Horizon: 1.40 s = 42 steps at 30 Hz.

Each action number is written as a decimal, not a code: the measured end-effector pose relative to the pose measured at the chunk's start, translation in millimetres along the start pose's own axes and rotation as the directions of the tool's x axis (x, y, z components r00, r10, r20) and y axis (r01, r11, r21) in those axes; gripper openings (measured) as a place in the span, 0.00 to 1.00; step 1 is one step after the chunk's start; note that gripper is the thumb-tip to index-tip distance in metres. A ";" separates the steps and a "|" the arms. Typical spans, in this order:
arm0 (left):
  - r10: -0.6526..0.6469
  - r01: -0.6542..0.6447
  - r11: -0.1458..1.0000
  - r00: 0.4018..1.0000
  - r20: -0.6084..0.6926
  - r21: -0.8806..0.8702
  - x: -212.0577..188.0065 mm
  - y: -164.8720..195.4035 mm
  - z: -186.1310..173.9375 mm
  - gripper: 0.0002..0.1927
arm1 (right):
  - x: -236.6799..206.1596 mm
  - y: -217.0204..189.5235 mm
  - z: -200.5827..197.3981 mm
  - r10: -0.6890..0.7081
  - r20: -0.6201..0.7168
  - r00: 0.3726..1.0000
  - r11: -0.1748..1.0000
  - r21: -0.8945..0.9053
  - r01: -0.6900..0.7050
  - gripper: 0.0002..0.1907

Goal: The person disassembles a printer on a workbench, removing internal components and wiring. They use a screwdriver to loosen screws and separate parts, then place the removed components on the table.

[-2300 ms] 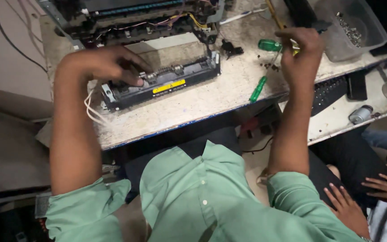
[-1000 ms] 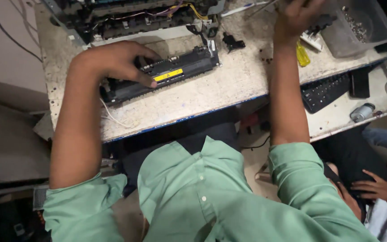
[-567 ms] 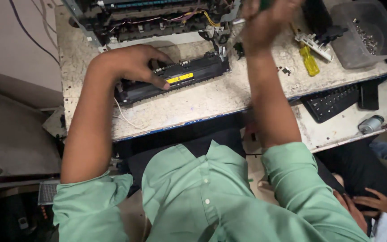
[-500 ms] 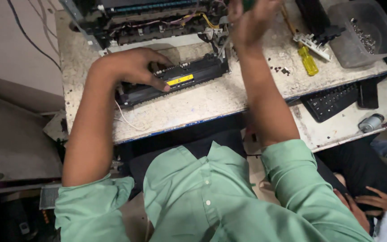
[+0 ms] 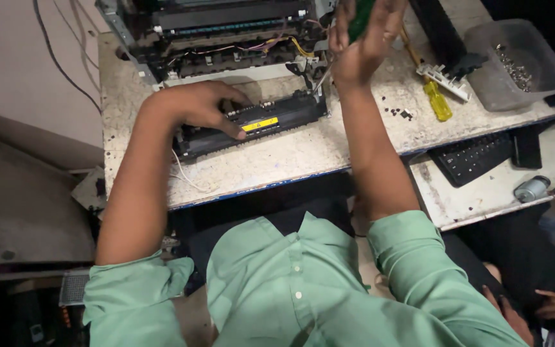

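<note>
While the left hand presses flat on a black fuser unit lying just before the opened printer, the right hand grips a green-handled screwdriver, tip at the unit's right end; the unit looks removed, disassembly unfinished.

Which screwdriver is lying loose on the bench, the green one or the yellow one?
The yellow-handled screwdriver, lying on the bench beside the grey tray; the green-handled screwdriver is gripped in the right hand.

Black fuser unit w/ yellow label; green screwdriver; speckled beige worktop.
</note>
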<state>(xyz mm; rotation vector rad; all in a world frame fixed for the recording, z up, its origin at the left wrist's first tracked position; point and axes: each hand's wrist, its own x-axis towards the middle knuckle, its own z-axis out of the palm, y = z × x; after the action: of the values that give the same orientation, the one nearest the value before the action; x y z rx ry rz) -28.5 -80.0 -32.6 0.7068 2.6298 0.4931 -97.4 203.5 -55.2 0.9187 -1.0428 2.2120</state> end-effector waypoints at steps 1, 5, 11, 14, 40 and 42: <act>0.006 -0.006 1.000 1.000 0.000 -0.005 -0.2 0.6 -0.1 0.45 | -0.2 0.5 0.6 -0.003 0.001 1.000 1.000 -0.010 0.003 0.13; -0.037 0.037 0.999 0.999 0.014 -0.027 0.4 2.6 0.5 0.46 | -1.1 3.8 0.1 -0.027 0.042 0.999 0.998 -0.056 0.029 0.14; -0.063 0.064 0.998 0.998 0.013 -0.020 -1.0 5.5 -0.7 0.46 | -5.3 10.5 2.9 -0.118 0.063 0.991 0.971 -0.201 0.128 0.12; -0.079 0.080 0.996 0.997 0.022 -0.039 -0.3 3.7 -0.3 0.45 | -8.6 17.5 6.7 -0.163 0.045 0.986 0.918 -0.358 0.169 0.10; -0.080 0.080 0.994 0.997 0.014 -0.073 4.5 1.8 -4.9 0.42 | 19.8 -26.7 21.1 -0.299 0.264 0.917 0.793 -0.466 0.392 0.12; -0.075 0.076 0.994 0.997 0.005 -0.075 5.2 1.2 -4.7 0.43 | 20.2 -26.3 16.9 -0.262 0.263 0.929 0.825 -0.437 0.357 0.13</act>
<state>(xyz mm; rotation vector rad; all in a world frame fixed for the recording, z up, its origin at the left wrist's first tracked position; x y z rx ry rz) -34.3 -77.3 -29.3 0.5821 2.6102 0.5653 -86.1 208.1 -20.1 0.9974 -1.3426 1.5147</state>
